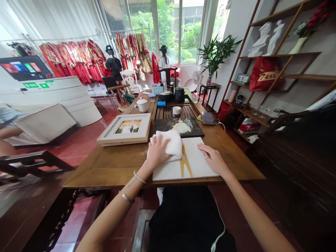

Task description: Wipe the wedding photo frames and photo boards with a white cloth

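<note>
My left hand (158, 149) grips a folded white towel (173, 141), its fingers spread over the top and pressed into the fabric. The towel lies on the upper left part of a flat white board (168, 171) at the table's near edge. A yellow forked piece (185, 161) is on the board, its two prongs toward me; whether it is loose or part of the surface I cannot tell. On the board's right side rests my right hand (210, 157), fingers stretched out and holding nothing. Just beyond the board lies a dark picture panel (191, 126) with pale figures.
A framed photo (128, 128) lies left of the towel. Farther back stand a lidded white mug (141, 104), a small white cup (176, 110) on a slatted tea tray (187, 110), and a black pot (179, 94). A phone (210, 119) with a cable is at right.
</note>
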A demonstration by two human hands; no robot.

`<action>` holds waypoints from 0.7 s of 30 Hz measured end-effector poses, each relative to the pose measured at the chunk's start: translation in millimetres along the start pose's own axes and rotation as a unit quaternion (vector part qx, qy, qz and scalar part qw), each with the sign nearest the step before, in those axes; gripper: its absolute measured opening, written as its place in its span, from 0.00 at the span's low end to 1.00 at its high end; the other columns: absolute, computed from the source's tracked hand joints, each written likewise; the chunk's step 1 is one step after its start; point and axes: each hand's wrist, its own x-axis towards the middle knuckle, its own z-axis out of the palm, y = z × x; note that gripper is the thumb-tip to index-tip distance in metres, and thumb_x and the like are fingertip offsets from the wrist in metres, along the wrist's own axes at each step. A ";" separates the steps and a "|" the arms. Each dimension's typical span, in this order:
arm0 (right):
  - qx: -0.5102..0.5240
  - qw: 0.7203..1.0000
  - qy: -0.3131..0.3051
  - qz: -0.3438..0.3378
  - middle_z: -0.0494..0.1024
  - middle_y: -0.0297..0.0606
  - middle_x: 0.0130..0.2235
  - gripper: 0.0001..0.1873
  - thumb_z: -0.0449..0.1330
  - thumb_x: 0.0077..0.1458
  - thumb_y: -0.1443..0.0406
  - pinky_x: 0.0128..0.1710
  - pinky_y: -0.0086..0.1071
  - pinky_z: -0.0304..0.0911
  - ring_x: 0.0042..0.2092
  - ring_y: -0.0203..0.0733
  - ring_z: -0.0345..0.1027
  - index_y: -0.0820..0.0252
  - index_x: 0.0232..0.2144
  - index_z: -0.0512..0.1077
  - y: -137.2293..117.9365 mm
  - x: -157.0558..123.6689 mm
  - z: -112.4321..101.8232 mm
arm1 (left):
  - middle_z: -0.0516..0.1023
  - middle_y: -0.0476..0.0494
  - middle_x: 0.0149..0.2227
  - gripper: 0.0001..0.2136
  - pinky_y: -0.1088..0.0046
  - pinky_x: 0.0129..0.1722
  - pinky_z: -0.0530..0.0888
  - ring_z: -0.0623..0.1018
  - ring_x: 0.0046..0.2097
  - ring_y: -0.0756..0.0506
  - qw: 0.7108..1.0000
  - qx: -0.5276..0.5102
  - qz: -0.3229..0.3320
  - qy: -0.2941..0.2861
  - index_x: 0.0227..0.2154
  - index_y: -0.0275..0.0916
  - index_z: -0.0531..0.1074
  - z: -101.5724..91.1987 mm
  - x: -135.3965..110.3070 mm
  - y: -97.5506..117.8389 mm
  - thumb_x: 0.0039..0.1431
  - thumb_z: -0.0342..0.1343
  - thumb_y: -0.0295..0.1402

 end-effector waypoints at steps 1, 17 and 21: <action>-0.003 1.000 -0.001 0.000 0.76 0.42 0.53 0.19 0.50 0.57 0.70 0.62 0.48 0.57 0.58 0.46 0.67 0.57 0.46 0.76 0.0 0.0 0.0 | 0.55 0.37 0.62 0.30 0.49 0.50 0.66 0.56 0.59 0.29 1.000 0.001 -0.002 -0.001 0.59 0.48 0.60 -0.2 -1.5 0.9 0.52 0.56 0.47; 0.014 1.000 0.010 -0.007 0.77 0.40 0.52 0.19 0.51 0.56 0.70 0.61 0.48 0.58 0.57 0.45 0.68 0.55 0.45 0.77 3.5 0.8 2.8 | 0.51 0.39 0.64 0.35 0.51 0.49 0.66 0.56 0.59 0.27 0.999 -0.006 -0.021 -0.042 0.59 0.52 0.59 -17.2 -91.2 20.3 0.44 0.60 0.38; 0.009 1.000 0.008 -0.004 0.77 0.40 0.52 0.20 0.50 0.56 0.70 0.62 0.47 0.58 0.57 0.45 0.67 0.56 0.45 0.77 3.0 1.0 2.3 | 0.52 0.39 0.64 0.33 0.49 0.50 0.66 0.56 0.59 0.28 0.998 -0.010 -0.049 -0.040 0.59 0.52 0.59 -12.2 -69.1 16.0 0.48 0.59 0.39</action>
